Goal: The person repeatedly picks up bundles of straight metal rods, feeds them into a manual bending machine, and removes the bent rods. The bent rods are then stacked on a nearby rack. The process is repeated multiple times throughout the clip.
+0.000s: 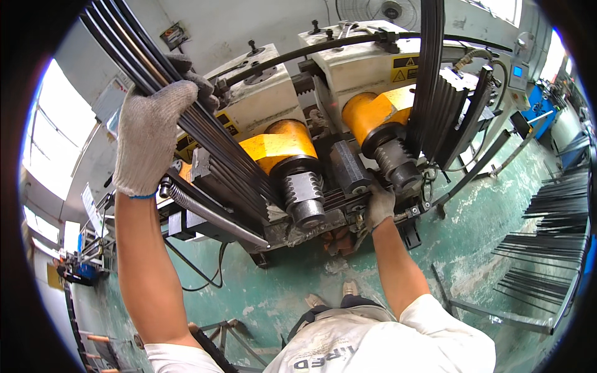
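Observation:
At the upper left, my left hand (149,130) in a grey knit glove is closed around a bundle of long black metal rods (230,146). The rods slant down to the right, their lower ends beside the left yellow clamp head (283,146) of a machine. My right hand (379,208), also gloved, reaches low into the machine, touching or close beside a dark block (349,168) between the two heads. Its fingers are mostly hidden there. Another upright bundle of black rods (428,74) stands at the right yellow clamp head (376,118).
A coiled spring (208,208) runs along the machine's left front, with a hanging cable (214,283) below. Many thin black rods lie on a rack (547,242) at the right. A steel frame bar (497,317) stands near the green floor there. A fan (379,9) is behind the machine.

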### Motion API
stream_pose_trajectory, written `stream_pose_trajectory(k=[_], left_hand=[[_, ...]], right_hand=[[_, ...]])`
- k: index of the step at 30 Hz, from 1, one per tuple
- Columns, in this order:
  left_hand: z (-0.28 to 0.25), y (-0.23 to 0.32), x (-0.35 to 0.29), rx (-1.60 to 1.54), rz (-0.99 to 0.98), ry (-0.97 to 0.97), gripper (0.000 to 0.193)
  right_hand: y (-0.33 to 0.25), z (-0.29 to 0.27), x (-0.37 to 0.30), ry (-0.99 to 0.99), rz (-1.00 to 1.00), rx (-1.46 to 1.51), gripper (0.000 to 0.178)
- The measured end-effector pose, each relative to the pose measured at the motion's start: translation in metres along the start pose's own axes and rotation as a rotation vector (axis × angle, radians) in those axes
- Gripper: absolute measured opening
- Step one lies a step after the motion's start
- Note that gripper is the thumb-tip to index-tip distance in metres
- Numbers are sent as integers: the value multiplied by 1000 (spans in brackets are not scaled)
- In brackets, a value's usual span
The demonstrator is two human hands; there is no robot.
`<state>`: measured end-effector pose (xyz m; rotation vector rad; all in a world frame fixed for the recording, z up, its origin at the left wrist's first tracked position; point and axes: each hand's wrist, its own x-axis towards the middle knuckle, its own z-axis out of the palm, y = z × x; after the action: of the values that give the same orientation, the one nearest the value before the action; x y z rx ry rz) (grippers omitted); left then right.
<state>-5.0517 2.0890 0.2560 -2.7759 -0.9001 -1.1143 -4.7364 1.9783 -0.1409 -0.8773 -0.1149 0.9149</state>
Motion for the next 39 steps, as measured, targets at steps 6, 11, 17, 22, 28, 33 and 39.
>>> stream_pose_trajectory(k=[6,11,17,22,28,33,39], left_hand=[[-1,6,5,21,39,-46,31],[-4,15,-3,798,372,19,21],[-29,75,-72,594,185,162,9],[-67,141,-195,-791,-453,390,9],[-132,208,-424,-685,-636,835,30],[-189,317,-597,-559,-841,1217,31],[-226,482,-743,-99,-908,1638,28]], right_hand=[[64,-78,77,-222,-266,-728,52],[50,-73,74,-160,6,-419,33],[10,-54,-32,-133,32,66,39],[0,-92,-130,39,-45,-140,53],[35,-65,-240,-3,-211,-588,54],[82,-37,-347,-392,-47,-598,51],[167,-18,-499,-819,260,-591,42]])
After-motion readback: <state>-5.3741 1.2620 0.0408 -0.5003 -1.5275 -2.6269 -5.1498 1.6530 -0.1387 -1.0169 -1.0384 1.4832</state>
